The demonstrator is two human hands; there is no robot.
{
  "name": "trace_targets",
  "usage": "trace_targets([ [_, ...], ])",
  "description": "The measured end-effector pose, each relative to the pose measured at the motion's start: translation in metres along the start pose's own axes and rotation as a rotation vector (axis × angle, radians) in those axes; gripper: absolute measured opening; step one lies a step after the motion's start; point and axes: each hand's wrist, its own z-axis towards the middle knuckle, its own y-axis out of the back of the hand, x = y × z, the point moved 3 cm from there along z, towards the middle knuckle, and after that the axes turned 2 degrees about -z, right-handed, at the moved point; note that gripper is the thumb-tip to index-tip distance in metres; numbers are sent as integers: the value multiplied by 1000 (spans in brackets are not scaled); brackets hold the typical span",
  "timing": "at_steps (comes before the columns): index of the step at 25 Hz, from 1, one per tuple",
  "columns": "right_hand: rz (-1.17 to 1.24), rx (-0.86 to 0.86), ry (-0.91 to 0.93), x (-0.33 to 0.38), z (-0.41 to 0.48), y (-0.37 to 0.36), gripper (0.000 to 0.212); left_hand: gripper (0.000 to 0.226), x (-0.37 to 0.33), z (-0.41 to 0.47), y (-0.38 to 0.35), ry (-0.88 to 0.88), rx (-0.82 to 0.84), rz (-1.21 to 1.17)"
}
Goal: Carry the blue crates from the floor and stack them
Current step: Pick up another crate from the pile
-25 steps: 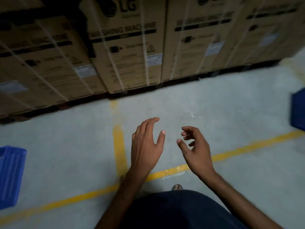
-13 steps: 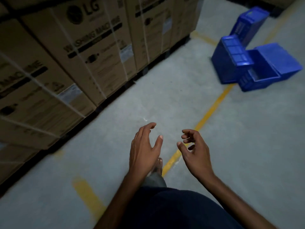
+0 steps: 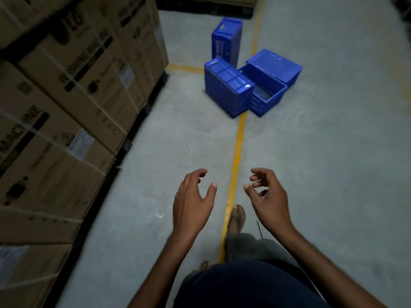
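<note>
Blue crates (image 3: 229, 90) lying well ahead; left hand (image 3: 192, 205) and right hand (image 3: 270, 201) hovering empty, fingers loosely curled, palms facing.

The room is dim. Boxes (image 3: 66, 103) look blurry and bent at the edge; corners go dark.

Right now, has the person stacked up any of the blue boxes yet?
Not that this view shows. Both the left hand and right hand are empty, fingers loosely curled. Ahead, the blue crates sit jumbled on the floor near the yellow line, several tipped over and one open side up. All the carrying and stacking seen here is left.
</note>
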Motion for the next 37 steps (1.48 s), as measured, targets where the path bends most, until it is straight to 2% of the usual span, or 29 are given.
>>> trace_targets([
  [13,35,5,-26,35,311,-7,34,27,-81,291,-69,72,41,-167],
  [18,29,-12,-80,40,411,-46,34,26,-79,411,-73,96,62,-211],
  [25,65,-167,-136,79,553,-105,33,23,-79,594,-53,43,164,-206],
  [29,68,-197,-169,96,620,-124,34,21,-89,682,-47,43,186,-203],
  [37,74,-226,-215,87,773,-140,32,19,-104,822,-97,108,235,-216],
])
